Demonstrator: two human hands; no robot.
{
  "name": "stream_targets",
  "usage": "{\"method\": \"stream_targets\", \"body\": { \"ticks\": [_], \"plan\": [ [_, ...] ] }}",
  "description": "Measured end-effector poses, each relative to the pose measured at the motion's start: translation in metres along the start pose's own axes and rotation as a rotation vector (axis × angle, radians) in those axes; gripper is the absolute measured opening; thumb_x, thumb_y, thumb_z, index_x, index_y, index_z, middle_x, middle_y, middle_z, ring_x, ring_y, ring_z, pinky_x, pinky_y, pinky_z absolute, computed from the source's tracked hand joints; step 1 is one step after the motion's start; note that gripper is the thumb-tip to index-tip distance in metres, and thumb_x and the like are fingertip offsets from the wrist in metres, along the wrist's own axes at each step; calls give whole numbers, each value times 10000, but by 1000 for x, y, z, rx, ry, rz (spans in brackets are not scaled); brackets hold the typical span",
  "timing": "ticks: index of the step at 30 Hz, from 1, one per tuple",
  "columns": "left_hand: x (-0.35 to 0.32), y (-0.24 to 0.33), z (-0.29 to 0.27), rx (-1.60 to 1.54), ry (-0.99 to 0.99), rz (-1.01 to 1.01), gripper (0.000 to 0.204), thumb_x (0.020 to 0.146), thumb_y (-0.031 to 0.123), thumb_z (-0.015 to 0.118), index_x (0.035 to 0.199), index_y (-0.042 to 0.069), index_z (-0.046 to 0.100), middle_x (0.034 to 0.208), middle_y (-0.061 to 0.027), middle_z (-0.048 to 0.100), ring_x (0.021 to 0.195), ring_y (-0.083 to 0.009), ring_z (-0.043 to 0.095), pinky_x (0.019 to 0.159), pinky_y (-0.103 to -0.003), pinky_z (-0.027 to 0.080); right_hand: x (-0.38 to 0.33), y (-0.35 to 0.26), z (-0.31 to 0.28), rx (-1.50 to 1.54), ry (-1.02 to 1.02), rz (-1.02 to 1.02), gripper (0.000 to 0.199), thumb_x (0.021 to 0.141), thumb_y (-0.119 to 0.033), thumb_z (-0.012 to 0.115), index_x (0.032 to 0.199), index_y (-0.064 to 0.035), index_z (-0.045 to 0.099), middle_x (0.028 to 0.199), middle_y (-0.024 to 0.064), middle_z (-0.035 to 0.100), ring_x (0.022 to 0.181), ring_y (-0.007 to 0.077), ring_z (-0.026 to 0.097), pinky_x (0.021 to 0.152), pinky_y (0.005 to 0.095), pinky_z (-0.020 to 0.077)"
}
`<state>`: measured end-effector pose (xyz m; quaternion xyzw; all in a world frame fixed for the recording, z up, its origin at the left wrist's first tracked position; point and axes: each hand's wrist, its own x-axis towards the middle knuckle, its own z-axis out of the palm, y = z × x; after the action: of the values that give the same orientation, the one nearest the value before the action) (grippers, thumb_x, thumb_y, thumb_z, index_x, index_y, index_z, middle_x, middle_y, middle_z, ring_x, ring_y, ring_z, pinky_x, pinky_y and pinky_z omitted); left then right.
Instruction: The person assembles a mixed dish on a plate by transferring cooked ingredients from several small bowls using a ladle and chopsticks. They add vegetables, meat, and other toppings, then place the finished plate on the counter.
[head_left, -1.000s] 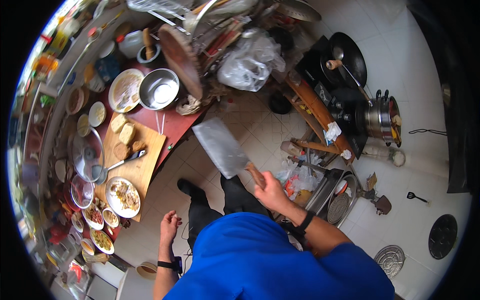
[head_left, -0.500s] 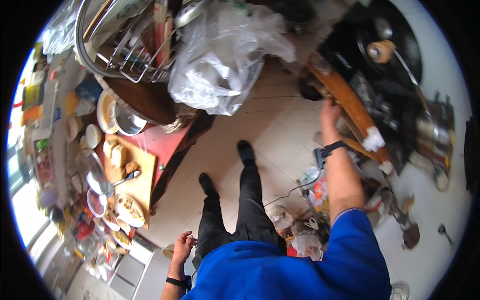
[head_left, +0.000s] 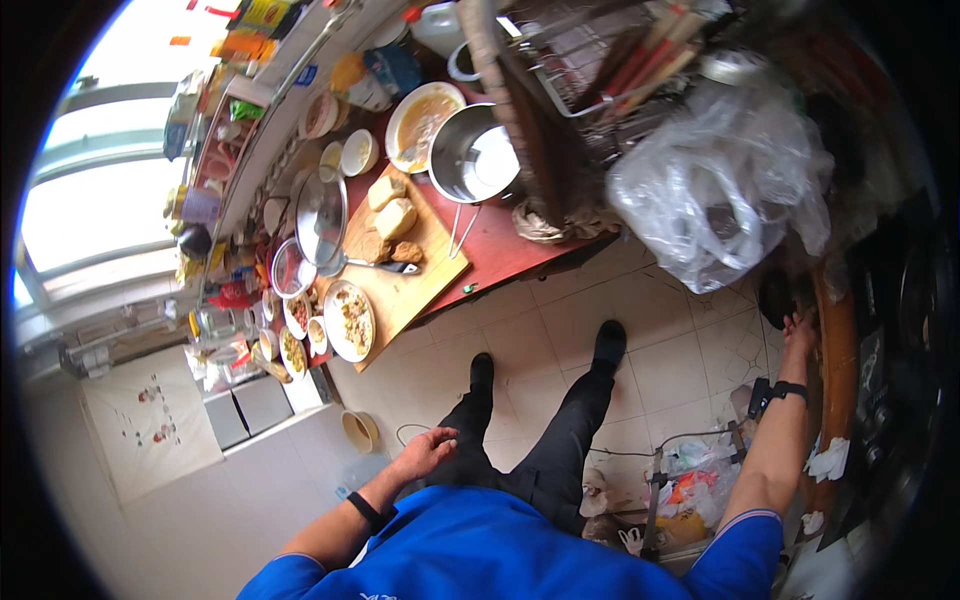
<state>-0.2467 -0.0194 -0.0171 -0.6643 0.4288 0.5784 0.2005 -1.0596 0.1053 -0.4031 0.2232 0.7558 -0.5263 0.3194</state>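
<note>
My left hand hangs over my thigh with nothing in it, its fingers loosely bent and apart. At the far right, my right hand reaches down beside a curved wooden edge. Its fingers are curled against a dark rounded object, perhaps a pan, whose kind is too dim to make out. Black straps circle both wrists, and the right one carries a small black device. A clear plastic bag bulges just beyond that hand.
On the red table are a cutting board with bread-like pieces and a knife, a steel pot, a glass lid and a plate of chopped food. A crate of bags stands by my legs.
My view has swung left, so the table and windows show more fully. The right hand stays low by the wooden edge, near the dark object. My left hand has come forward over my thigh.
</note>
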Motion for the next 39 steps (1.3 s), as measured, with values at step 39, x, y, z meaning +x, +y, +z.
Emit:
{"method": "stream_targets", "body": {
  "ticks": [39],
  "plan": [
    [65, -236, -312, -834, 207, 186, 496, 1085, 232, 579, 1507, -15, 495, 1178, -119, 737, 978, -144, 718, 816, -284, 566, -813, 177, 375, -1366, -839, -849, 425, 969, -205, 686, 1339, -1, 639, 1078, 179, 780, 1031, 305, 753, 932, 404, 579]
  ]
}}
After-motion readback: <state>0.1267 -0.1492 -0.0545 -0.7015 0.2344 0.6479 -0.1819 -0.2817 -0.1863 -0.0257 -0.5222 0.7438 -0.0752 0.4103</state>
